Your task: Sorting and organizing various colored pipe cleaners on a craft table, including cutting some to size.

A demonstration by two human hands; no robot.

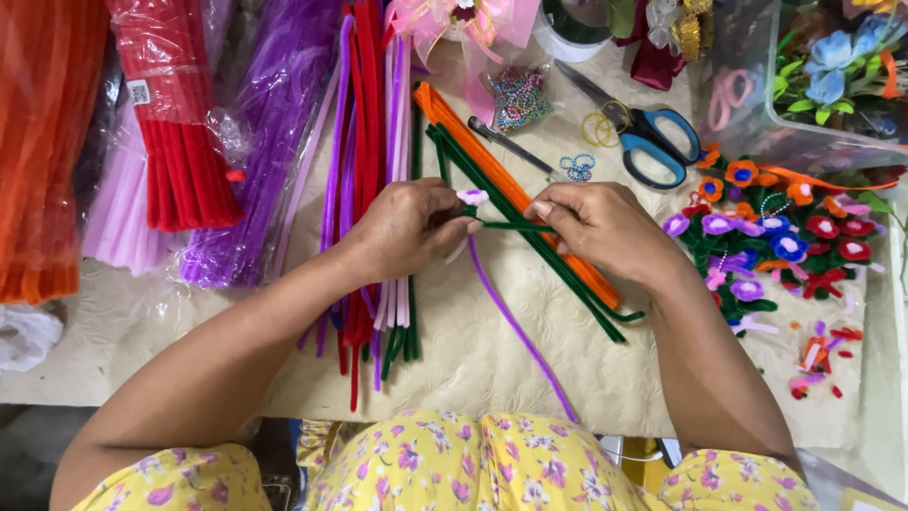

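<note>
Fingers of your left hand (409,230) pinch a small pink flower (472,197) steady above the table (473,360), while your right hand (596,225) grips its green stem (511,226) taut.

The left hand (409,230) hides most of the small pale flower (472,197) it pinches, so its form is unclear. At the bench's (473,360) far edge, the orange bundle (43,142), pink bow (463,19) and clear box (804,85) are cut off by the picture's top.
</note>
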